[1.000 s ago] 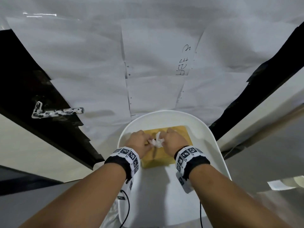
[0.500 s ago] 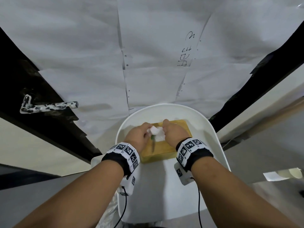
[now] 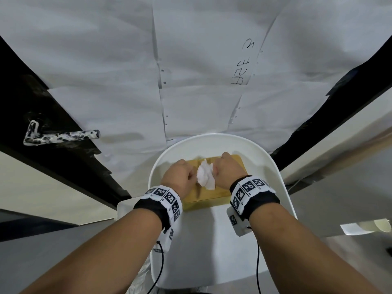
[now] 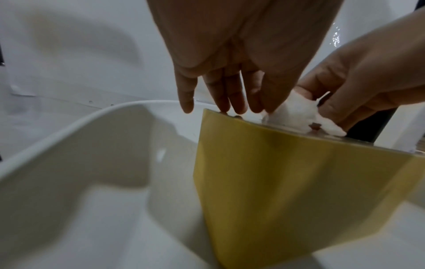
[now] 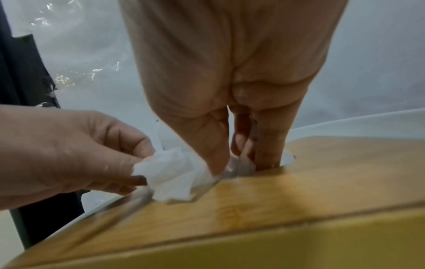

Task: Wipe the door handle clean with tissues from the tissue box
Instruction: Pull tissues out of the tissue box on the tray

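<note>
Atop tissue box (image 3: 214, 194), hands pinch tissue (image 3: 205, 175).

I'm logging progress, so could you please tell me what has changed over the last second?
More tissue now stands out of the tissue box slot, drawn up between the hands. The left hand still pinches it; the right hand keeps its fingers in the slot. The box, white chair and smeared door handle stayed put.

An improvised indoor test setup rather than a lived-in room: white paper sheets (image 3: 118, 66), one hand-lettered, are taped over a dark door (image 3: 70, 158) with a smeared door handle (image 3: 60, 136), beside a white plastic chair (image 3: 212, 240) and plain pale walls.
</note>
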